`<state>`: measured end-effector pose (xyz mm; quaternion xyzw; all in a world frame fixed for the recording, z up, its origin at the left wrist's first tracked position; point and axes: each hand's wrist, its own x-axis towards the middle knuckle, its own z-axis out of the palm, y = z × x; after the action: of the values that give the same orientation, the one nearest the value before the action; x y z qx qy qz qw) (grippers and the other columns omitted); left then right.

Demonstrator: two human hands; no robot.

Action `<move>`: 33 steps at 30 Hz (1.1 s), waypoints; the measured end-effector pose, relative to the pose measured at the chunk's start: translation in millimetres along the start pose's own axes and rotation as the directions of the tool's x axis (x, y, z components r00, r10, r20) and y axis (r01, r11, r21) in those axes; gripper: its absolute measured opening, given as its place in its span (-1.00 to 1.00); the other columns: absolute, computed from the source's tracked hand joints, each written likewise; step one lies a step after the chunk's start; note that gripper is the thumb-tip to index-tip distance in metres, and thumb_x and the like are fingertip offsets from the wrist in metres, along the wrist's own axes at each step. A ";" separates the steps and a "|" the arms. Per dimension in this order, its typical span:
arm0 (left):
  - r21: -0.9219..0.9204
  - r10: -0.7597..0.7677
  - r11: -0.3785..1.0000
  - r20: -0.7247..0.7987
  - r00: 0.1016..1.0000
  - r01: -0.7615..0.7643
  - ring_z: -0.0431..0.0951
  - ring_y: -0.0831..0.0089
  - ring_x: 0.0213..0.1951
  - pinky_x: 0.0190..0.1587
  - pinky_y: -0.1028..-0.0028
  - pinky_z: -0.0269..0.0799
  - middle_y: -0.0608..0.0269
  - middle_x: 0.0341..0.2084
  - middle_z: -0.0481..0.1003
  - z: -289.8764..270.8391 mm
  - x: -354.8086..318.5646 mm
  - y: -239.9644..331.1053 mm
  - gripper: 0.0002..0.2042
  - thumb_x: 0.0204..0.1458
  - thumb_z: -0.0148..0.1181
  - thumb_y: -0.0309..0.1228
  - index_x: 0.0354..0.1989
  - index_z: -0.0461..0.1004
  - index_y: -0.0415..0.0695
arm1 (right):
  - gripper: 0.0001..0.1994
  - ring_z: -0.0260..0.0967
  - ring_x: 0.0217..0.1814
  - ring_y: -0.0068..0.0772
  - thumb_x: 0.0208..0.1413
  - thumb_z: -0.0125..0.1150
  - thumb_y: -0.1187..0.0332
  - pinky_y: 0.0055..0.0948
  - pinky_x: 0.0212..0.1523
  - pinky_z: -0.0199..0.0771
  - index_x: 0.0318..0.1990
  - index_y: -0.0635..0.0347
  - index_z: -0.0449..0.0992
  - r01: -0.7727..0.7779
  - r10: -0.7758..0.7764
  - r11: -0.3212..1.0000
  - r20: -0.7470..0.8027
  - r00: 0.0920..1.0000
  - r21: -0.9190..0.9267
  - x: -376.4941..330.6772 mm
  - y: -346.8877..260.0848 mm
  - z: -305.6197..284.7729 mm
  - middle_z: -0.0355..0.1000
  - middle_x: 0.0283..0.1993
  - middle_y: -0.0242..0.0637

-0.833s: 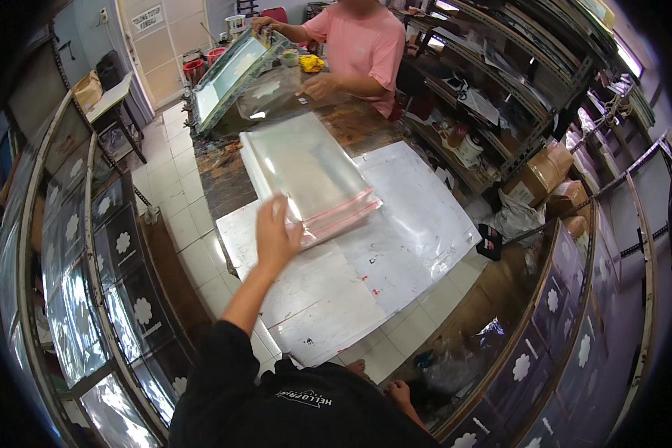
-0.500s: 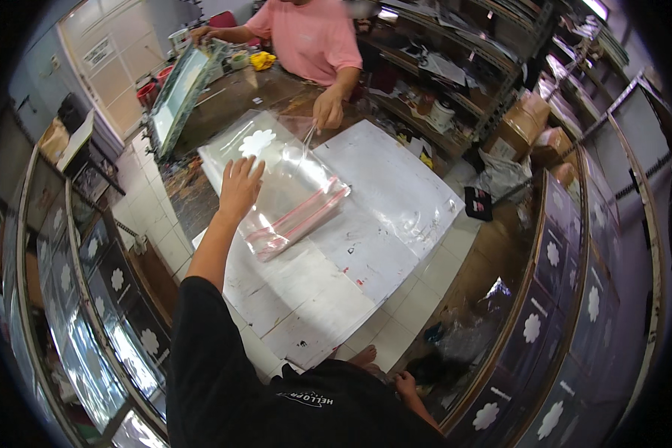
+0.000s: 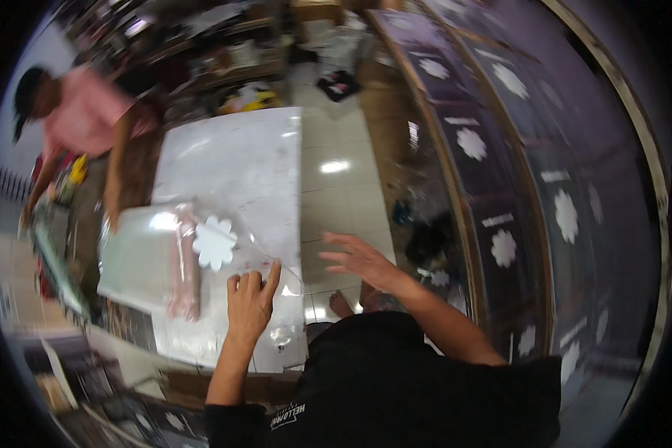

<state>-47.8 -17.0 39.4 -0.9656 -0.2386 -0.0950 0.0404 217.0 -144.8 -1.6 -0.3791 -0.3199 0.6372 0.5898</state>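
A clear plastic bag with a white flower shape (image 3: pixel 215 243) lies over the white board (image 3: pixel 235 153), right of the stack of clear plastic bags (image 3: pixel 143 257) with pinkish strips along one side. My left hand (image 3: pixel 251 302) is at the bag's near edge. Its fingers are curled onto the film and one finger is stretched out toward the right. My right hand (image 3: pixel 360 261) hangs in the air past the board's right edge, fingers apart, holding nothing. The bag's outer edges are hard to make out against the board.
At the left a co-worker in a pink shirt (image 3: pixel 89 112) reaches one hand to the stack and the other to a framed screen (image 3: pixel 60 272). Racks with dark flower-printed sheets (image 3: pixel 493 216) stand at the right. A tiled floor (image 3: pixel 336 142) runs between them and the table.
My view has swung to the right. My left hand has drawn the flower-printed bag rightward off the stack. My right hand has risen from beside my body. The co-worker's hand has left the bag's corner.
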 end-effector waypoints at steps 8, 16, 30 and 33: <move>-0.198 0.269 0.950 0.116 0.956 -0.243 0.40 0.30 -0.41 -0.19 0.24 0.22 0.26 -0.47 0.32 15.2 30.7 72.4 -0.36 -0.01 0.14 -0.51 0.34 0.31 0.10 | -0.55 0.08 0.49 -0.17 0.30 0.18 0.18 -0.25 0.35 0.22 0.28 0.09 0.38 0.018 -0.026 0.979 -0.037 0.999 -0.201 -3.5 10.8 -8.2 -0.07 0.52 0.03; -0.304 0.434 0.875 0.150 0.888 -0.376 0.41 0.30 -0.42 -0.20 0.23 0.23 0.24 -0.46 0.31 35.2 40.2 129.3 -0.38 -0.01 0.15 -0.46 0.32 0.33 0.11 | -0.62 0.45 0.09 -0.39 0.26 0.10 0.36 -0.39 0.14 0.41 0.21 0.18 0.43 -0.097 -0.048 0.863 -0.271 0.962 -0.496 -27.2 -3.3 -36.9 0.47 0.14 -0.15; -0.599 -0.028 0.795 0.121 0.992 0.096 0.40 0.05 -0.14 -0.03 0.18 0.27 -0.04 -0.10 0.47 53.0 12.4 91.8 -0.41 -0.06 0.34 -0.52 0.23 0.36 -0.27 | -0.33 0.43 0.19 -0.39 0.14 0.08 0.59 -0.34 0.11 0.53 0.44 0.12 0.13 -0.159 -0.222 0.917 -0.801 0.555 -0.365 -189.5 -62.8 -195.0 0.15 0.47 -0.27; -0.527 -0.302 0.788 0.119 0.946 0.318 0.39 0.01 0.01 0.12 0.16 0.25 -0.11 0.02 0.43 69.0 -13.6 56.2 -0.48 0.06 0.24 -0.54 0.25 0.35 -0.30 | -0.29 0.41 0.17 -0.44 0.14 0.07 0.57 -0.43 0.08 0.51 0.47 0.07 0.06 -0.082 -0.251 0.949 -0.886 0.391 -0.305 -267.0 -57.6 -242.4 0.08 0.51 -0.27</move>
<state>-22.0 -64.3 -32.7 -0.8864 -0.3578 -0.1499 -0.2525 459.4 -414.1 -47.2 -0.7341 -0.0544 0.2353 0.6347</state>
